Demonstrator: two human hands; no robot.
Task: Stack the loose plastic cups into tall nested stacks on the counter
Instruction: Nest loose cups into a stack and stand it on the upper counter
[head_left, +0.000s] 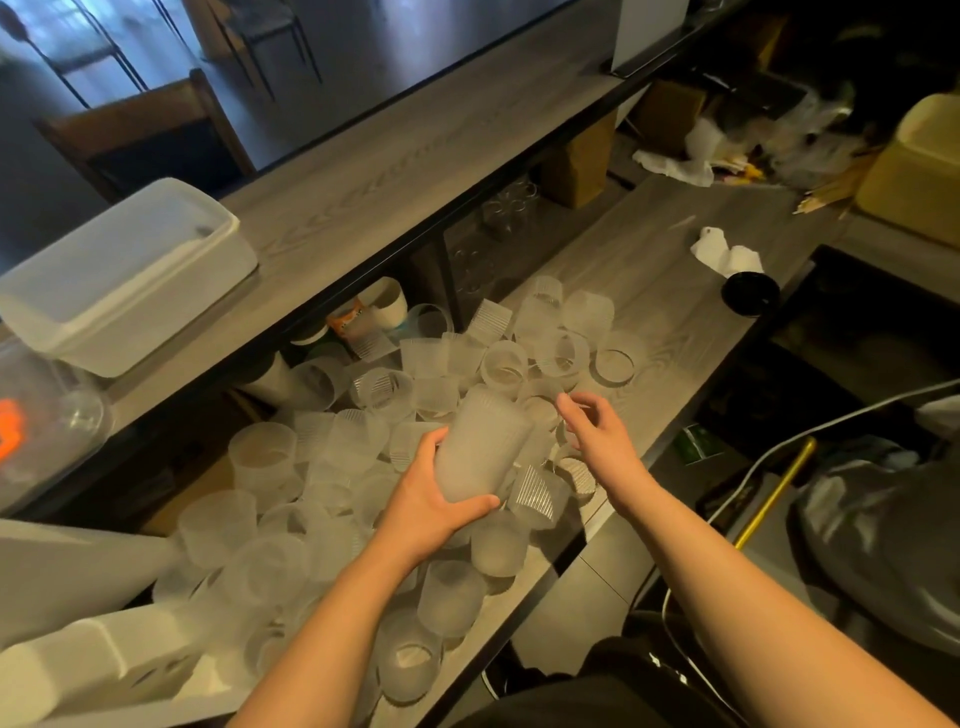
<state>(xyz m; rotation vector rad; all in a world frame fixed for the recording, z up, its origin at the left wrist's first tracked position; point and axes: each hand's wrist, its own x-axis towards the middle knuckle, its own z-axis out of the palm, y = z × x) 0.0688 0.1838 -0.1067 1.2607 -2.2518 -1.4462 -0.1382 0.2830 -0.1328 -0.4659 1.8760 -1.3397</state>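
The left hand (423, 506) has its fingers and thumb curled round a short nested stack (480, 444), gripping it low down so the stack leans up and away to the right, held above the heap and touching nothing else that can be made out. Just to its right the right hand (597, 439) holds nothing — its fingers are loosely spread and bent, poised over a loose cup (540, 408) in the pile (whether the tips touch it cannot be told). Around both hands the loose cups (270, 545) lie in a jumble, on their sides and upright, spread from the near left to the far middle of the counter (670, 254). The step in hand looks like feeding the stack: the next move calls for pinching one cup by its rim, turning it to match the stack's direction, and seating it squarely — frosted walls may bind if it goes in tilted.
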